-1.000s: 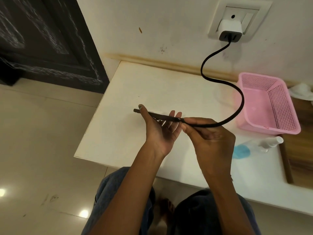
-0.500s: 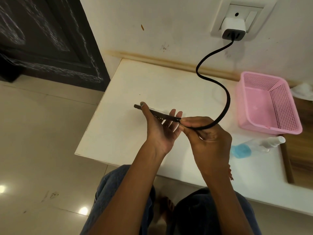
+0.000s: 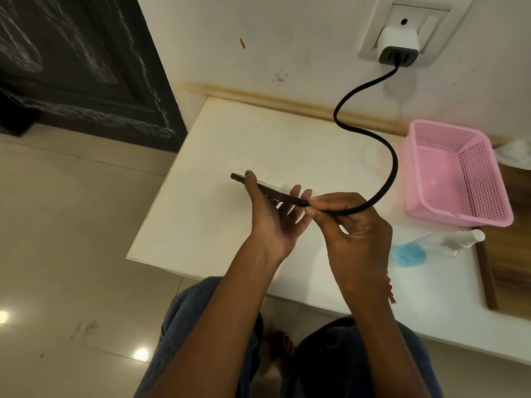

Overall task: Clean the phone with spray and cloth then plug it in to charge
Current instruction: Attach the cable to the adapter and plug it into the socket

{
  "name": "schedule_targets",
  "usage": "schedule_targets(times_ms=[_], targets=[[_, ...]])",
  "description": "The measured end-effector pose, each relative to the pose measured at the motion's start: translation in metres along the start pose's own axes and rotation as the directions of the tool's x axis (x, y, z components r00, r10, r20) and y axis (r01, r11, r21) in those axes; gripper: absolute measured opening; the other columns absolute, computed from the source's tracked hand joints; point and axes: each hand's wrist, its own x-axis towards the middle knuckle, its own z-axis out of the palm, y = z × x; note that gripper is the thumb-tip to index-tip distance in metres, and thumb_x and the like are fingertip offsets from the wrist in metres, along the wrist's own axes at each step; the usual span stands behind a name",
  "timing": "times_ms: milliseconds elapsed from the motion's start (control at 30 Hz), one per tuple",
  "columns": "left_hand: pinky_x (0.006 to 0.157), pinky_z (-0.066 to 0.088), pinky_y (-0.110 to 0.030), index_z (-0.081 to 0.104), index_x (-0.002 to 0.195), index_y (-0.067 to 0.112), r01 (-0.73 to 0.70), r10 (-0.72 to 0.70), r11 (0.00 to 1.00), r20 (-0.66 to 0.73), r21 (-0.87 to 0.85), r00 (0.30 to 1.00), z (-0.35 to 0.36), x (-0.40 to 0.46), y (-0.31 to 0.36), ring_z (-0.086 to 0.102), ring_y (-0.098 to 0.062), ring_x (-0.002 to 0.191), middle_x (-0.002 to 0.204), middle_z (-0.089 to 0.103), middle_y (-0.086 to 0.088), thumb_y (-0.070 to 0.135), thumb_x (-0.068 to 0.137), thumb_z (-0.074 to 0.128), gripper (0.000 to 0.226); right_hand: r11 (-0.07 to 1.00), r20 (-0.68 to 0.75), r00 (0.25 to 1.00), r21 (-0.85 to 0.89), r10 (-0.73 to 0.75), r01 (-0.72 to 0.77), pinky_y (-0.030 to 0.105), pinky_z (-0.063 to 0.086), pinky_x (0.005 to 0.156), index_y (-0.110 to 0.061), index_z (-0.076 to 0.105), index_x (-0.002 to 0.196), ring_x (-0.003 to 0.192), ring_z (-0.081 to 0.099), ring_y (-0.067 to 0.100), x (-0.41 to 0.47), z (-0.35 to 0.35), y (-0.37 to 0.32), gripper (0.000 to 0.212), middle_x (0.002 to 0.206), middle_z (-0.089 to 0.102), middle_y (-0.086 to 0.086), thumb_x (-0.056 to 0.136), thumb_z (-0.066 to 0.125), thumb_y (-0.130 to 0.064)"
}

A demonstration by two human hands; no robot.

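My left hand (image 3: 273,216) holds a dark phone (image 3: 275,192) edge-on above the white table (image 3: 207,219), thumb over its far side and fingers under it. My right hand (image 3: 353,228) pinches the end of a black charging cable (image 3: 393,165) right at the phone's near end. The cable curves up in an S to a white charger (image 3: 398,45) plugged into a wall socket (image 3: 428,21). A clear spray bottle (image 3: 442,244) with blue liquid lies on its side to the right of my right hand. A white cloth (image 3: 517,152) shows at the right edge.
A pink plastic basket (image 3: 457,173) stands on the table at the right, close under the cable's bend. A wooden board (image 3: 514,254) borders the table's right side. A dark door (image 3: 80,64) and tiled floor (image 3: 63,242) lie left; my knees are below the table's front edge.
The cable's loop has tightened and swung left as my right hand brought its end against the phone. The view has shifted slightly; both hands stay in about the same place.
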Motion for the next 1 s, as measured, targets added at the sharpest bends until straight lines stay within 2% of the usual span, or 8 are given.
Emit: schedule_targets(times_ms=[100, 233, 400, 567, 700, 833, 933, 1000], targets=[[0.079, 0.055, -0.039, 0.048, 0.131, 0.009, 0.007, -0.007, 1.000, 0.004, 0.011, 1.000, -0.0009, 0.0002, -0.0006, 0.071, -0.021, 0.075, 0.097, 0.065, -0.009, 0.073, 0.081, 0.044, 0.081, 0.998, 0.012, 0.999, 0.052, 0.047, -0.048, 0.010, 0.048, 0.075, -0.014, 0.067, 0.082, 0.083, 0.067, 0.007, 0.0006, 0.0006, 0.0005, 0.018, 0.084, 0.068, -0.006, 0.075, 0.073, 0.002], [0.073, 0.057, -0.038, 0.047, 0.132, 0.009, 0.021, -0.021, 1.000, 0.010, 0.016, 1.000, -0.0017, 0.0000, 0.0001, 0.071, -0.021, 0.071, 0.095, 0.065, -0.009, 0.073, 0.081, 0.043, 0.082, 1.000, 0.023, 1.000, -0.007, 0.015, -0.015, 0.008, 0.047, 0.073, -0.016, 0.066, 0.083, 0.083, 0.065, 0.003, 0.0011, 0.0008, 0.0002, 0.018, 0.084, 0.067, -0.008, 0.077, 0.072, 0.000], [0.057, 0.059, -0.032, 0.047, 0.132, 0.009, 0.020, -0.019, 0.999, -0.013, 0.028, 1.000, 0.0002, -0.0013, 0.0004, 0.070, -0.020, 0.065, 0.093, 0.062, -0.009, 0.073, 0.082, 0.042, 0.082, 0.987, 0.039, 0.998, -0.149, -0.049, 0.054, 0.021, 0.054, 0.074, -0.014, 0.068, 0.082, 0.083, 0.064, 0.009, -0.0018, 0.0036, 0.0024, 0.016, 0.084, 0.065, -0.005, 0.078, 0.070, 0.001], [0.064, 0.059, -0.036, 0.045, 0.135, 0.010, 0.023, -0.023, 0.999, 0.005, 0.023, 1.000, 0.0002, -0.0008, 0.0000, 0.071, -0.021, 0.063, 0.096, 0.061, -0.009, 0.073, 0.081, 0.043, 0.083, 0.986, -0.025, 0.998, -0.162, -0.050, 0.045, 0.019, 0.053, 0.074, -0.016, 0.068, 0.082, 0.085, 0.061, 0.011, -0.0016, 0.0053, 0.0011, 0.013, 0.089, 0.063, -0.002, 0.078, 0.071, -0.004], [0.070, 0.058, -0.038, 0.045, 0.135, 0.011, 0.022, -0.023, 0.999, 0.014, 0.023, 1.000, -0.0004, 0.0011, -0.0010, 0.072, -0.021, 0.067, 0.097, 0.061, -0.009, 0.073, 0.081, 0.044, 0.082, 0.983, -0.063, 0.998, -0.181, 0.002, -0.013, 0.013, 0.048, 0.076, -0.015, 0.070, 0.081, 0.097, 0.052, 0.015, -0.0011, 0.0046, 0.0010, 0.007, 0.093, 0.048, -0.018, 0.075, 0.074, -0.016], [0.059, 0.058, -0.032, 0.045, 0.135, 0.010, 0.018, -0.019, 1.000, 0.020, 0.007, 1.000, -0.0004, -0.0005, -0.0010, 0.069, -0.023, 0.077, 0.095, 0.061, -0.009, 0.071, 0.083, 0.044, 0.080, 0.983, -0.066, 0.998, -0.179, 0.022, -0.033, 0.006, 0.042, 0.076, -0.015, 0.070, 0.081, 0.100, 0.048, 0.014, -0.0016, 0.0062, 0.0045, 0.008, 0.094, 0.046, -0.028, 0.074, 0.074, -0.019], [0.065, 0.055, -0.032, 0.043, 0.136, 0.014, 0.014, -0.014, 1.000, 0.023, 0.007, 1.000, 0.0002, -0.0024, -0.0002, 0.067, -0.024, 0.080, 0.098, 0.061, -0.009, 0.071, 0.084, 0.042, 0.077, 0.987, -0.047, 0.998, -0.156, 0.042, -0.049, 0.007, 0.042, 0.076, -0.022, 0.069, 0.079, 0.100, 0.046, 0.014, -0.0017, 0.0071, 0.0086, 0.008, 0.095, 0.045, -0.037, 0.074, 0.074, -0.020], [0.055, 0.055, -0.029, 0.039, 0.139, 0.017, 0.014, -0.014, 1.000, 0.036, -0.014, 0.999, 0.0008, -0.0037, 0.0002, 0.066, -0.025, 0.082, 0.101, 0.061, -0.010, 0.070, 0.085, 0.042, 0.076, 0.990, -0.038, 0.998, -0.135, 0.045, -0.050, 0.008, 0.041, 0.076, -0.030, 0.065, 0.078, 0.099, 0.048, 0.015, -0.0019, 0.0073, 0.0082, 0.014, 0.094, 0.048, -0.036, 0.074, 0.074, -0.020]])
